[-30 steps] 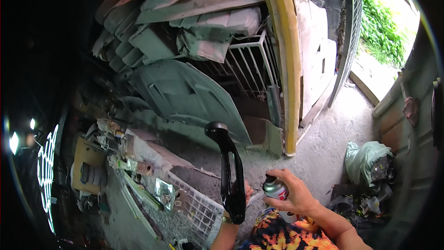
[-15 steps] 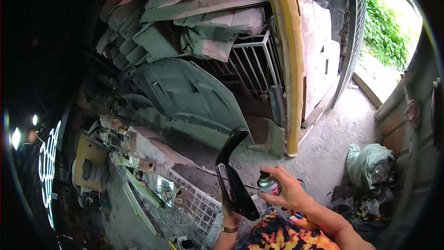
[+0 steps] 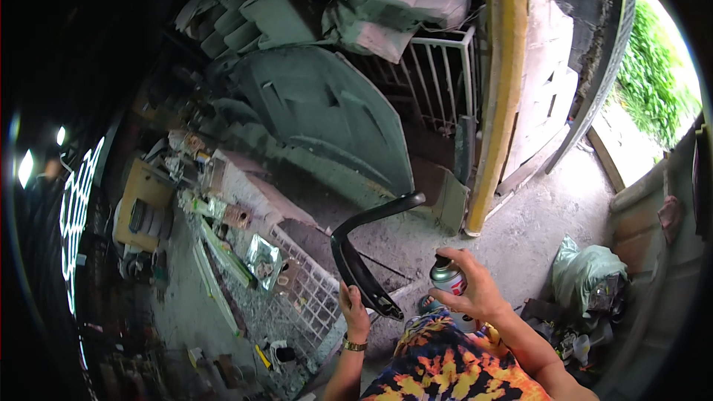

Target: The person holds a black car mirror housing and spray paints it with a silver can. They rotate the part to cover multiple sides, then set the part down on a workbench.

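Note:
A glossy black curved part, bent like an elbow with a long arm reaching to the upper right, is held up in front of me. My left hand, with a watch at the wrist, grips its lower end; the thumb shows, but the part and palm hide most of the fingers. To the right, my right hand is wrapped round a spray can, its index finger on the dark nozzle. The can is upright and apart from the black part. Whether any spray comes out I cannot tell.
A white wire grid lies low at left beside scraps and a crumpled silver foil packet. Behind stand a large grey panel, a white barred frame and a yellow post. A pale sack sits at right.
The black part has been turned: its upper arm now slants to the right and its lower end is higher. The spray can has shifted slightly right. My view has also moved.

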`<action>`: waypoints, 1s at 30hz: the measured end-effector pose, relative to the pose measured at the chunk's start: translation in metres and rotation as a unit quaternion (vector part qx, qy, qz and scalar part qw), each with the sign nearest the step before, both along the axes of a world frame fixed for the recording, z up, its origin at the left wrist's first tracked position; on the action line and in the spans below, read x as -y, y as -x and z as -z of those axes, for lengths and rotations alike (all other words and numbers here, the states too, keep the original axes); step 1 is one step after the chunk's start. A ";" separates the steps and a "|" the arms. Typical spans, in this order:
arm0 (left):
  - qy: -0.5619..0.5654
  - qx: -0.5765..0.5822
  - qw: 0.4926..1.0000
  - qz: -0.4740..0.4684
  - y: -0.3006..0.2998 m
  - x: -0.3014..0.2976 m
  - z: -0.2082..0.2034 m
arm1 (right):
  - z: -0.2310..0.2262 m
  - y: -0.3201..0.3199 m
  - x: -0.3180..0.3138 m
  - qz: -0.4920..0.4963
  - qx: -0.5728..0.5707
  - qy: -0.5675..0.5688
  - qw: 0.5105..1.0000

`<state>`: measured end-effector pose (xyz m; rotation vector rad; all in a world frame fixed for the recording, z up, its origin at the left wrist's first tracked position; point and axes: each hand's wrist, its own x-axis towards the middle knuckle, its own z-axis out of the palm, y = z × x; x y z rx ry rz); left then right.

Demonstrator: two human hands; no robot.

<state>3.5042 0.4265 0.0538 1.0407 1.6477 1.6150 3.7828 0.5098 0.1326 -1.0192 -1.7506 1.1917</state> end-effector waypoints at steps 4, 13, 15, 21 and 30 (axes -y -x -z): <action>-0.021 0.006 1.000 0.011 0.004 0.006 0.000 | 0.007 0.000 0.003 -0.018 0.016 0.012 1.000; 0.015 -0.145 0.989 -0.018 0.022 0.016 0.024 | 0.008 0.002 0.004 -0.049 0.038 0.025 0.998; 0.033 -0.147 0.989 -0.006 0.022 0.017 0.022 | 0.007 0.003 0.004 -0.051 0.046 0.020 0.997; 0.035 -0.157 0.987 -0.015 0.014 0.016 0.010 | 0.005 0.004 0.005 -0.058 0.056 0.032 0.996; 0.018 -0.294 0.955 -0.028 0.000 0.003 -0.023 | 0.005 0.004 0.008 -0.047 0.045 0.046 0.997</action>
